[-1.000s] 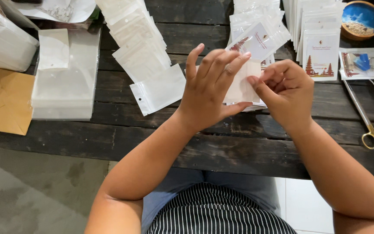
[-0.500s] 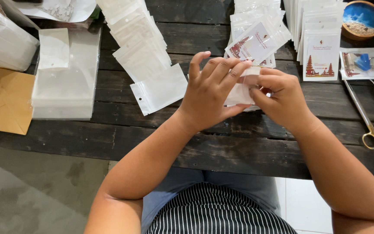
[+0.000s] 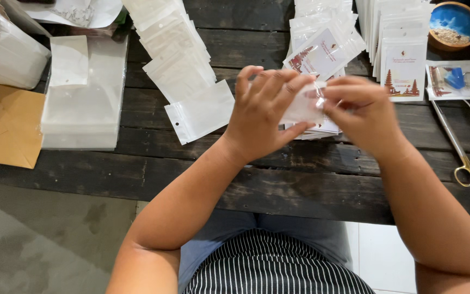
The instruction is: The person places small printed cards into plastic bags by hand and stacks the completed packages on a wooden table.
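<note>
Pinching a small clear plastic pouch (image 3: 302, 108) from both sides, the left hand (image 3: 265, 111) and right hand (image 3: 359, 111) hold it just above the dark wooden table (image 3: 278, 185), fingers closed on its edges. Directly beneath it lies a pile of filled printed pouches (image 3: 322, 57), with a fanned row of empty white pouches (image 3: 183, 71) to the left. Gold-handled scissors (image 3: 461, 152) rest well apart to the right, below a blue bowl (image 3: 455, 24).
</note>
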